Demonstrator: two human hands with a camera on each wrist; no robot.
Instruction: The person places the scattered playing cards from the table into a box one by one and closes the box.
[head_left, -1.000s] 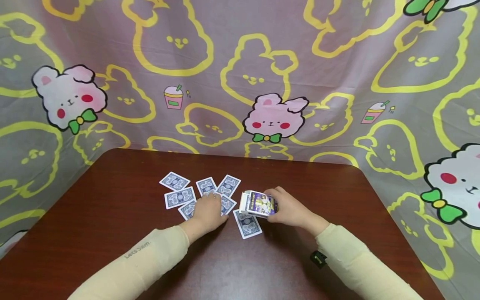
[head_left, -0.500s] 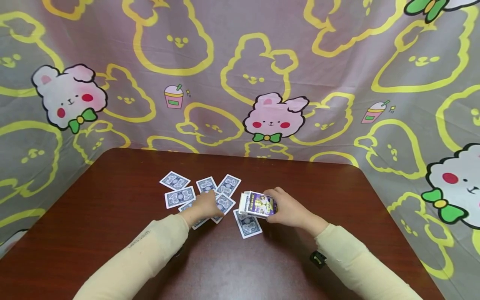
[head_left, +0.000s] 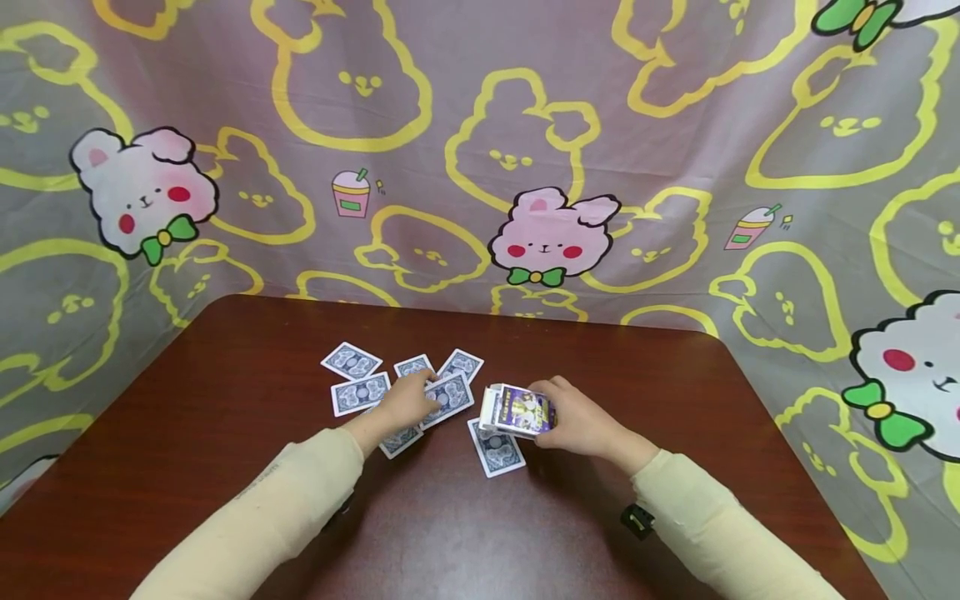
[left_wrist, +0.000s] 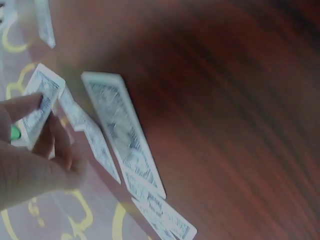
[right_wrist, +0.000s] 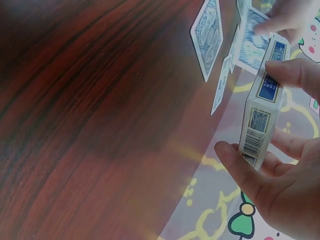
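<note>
My left hand pinches one playing card, blue-patterned back up, raised off the table among several others. In the left wrist view its thumb lies on the face of that card, with fingers behind. My right hand grips a purple and white card box from its right side, the opened flap end toward the left hand. The right wrist view shows the box's barcode end between thumb and fingers. Just below the box lies a single face-down card, partly overlapped by it.
Face-down cards lie spread around the left hand: one at the far left, one below it, one behind the hand and one nearer me. A printed curtain hangs behind the brown table.
My left hand has drawn back slightly from the spread cards and lifted one, turning it toward the box. The right hand and the box stay in place.
</note>
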